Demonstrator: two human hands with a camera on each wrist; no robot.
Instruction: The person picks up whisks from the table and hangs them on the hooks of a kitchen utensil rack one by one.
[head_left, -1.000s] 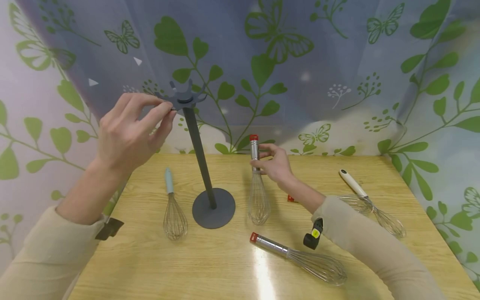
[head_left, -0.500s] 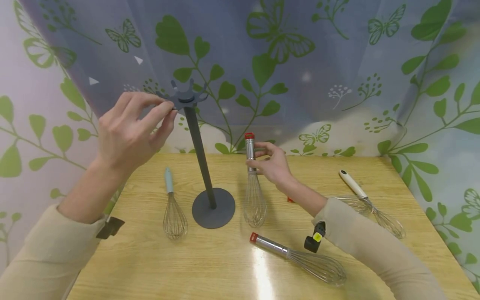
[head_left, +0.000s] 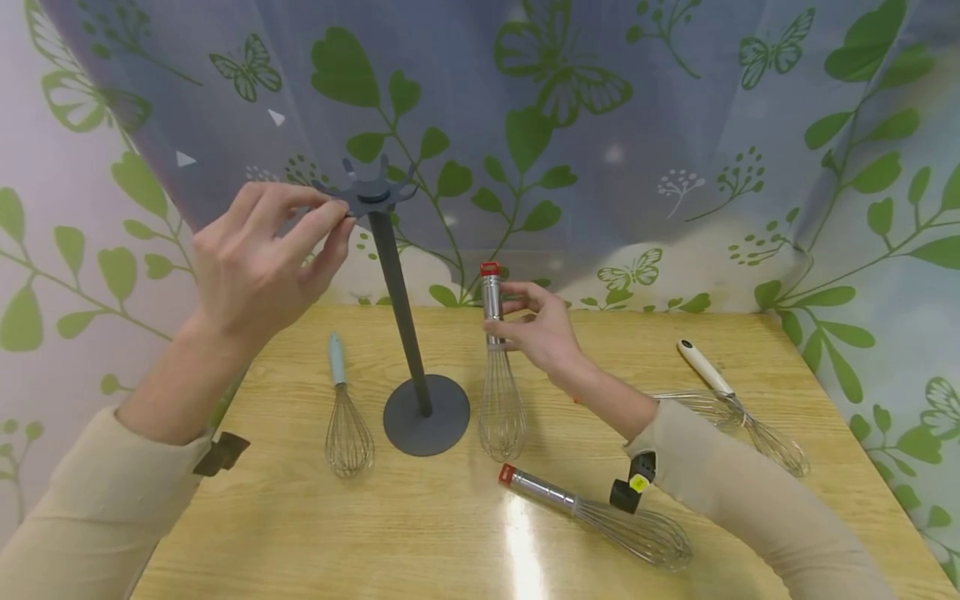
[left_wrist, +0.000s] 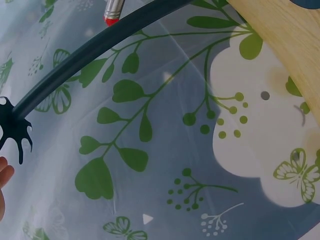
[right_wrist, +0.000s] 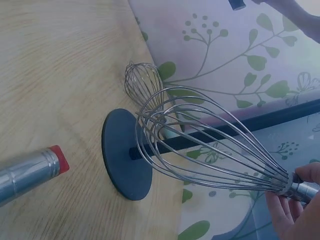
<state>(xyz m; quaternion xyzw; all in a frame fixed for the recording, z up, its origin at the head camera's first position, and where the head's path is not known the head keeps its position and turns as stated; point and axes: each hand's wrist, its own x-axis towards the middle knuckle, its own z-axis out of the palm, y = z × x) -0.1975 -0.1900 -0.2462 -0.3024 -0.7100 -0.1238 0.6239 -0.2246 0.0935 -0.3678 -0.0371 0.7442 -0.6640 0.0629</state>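
Note:
My right hand (head_left: 542, 327) grips the steel handle of a whisk (head_left: 501, 400) tipped with a red cap, its wire loops hanging downward. In the right wrist view the same whisk's wires (right_wrist: 215, 150) stretch across in front of the stand's round base (right_wrist: 125, 155). With thumb and index finger, my left hand (head_left: 262, 258) pinches one hook of the dark grey rack at the top of the stand (head_left: 397, 292). Only the fingertips of that hand (left_wrist: 4, 175) show in the left wrist view, next to the hooks (left_wrist: 15, 127).
A pale blue-handled whisk (head_left: 347, 417) lies left of the stand. Toward the front, a red-capped whisk (head_left: 592, 517) lies on the wooden table (head_left: 315, 542). At right a white-handled whisk (head_left: 738, 400) crosses another whisk, partly hidden by my right arm. A patterned curtain (head_left: 675, 125) hangs behind.
My right hand has moved slightly left, bringing the gripped whisk closer to the stand. The left hand keeps its pinch on the rack's hook.

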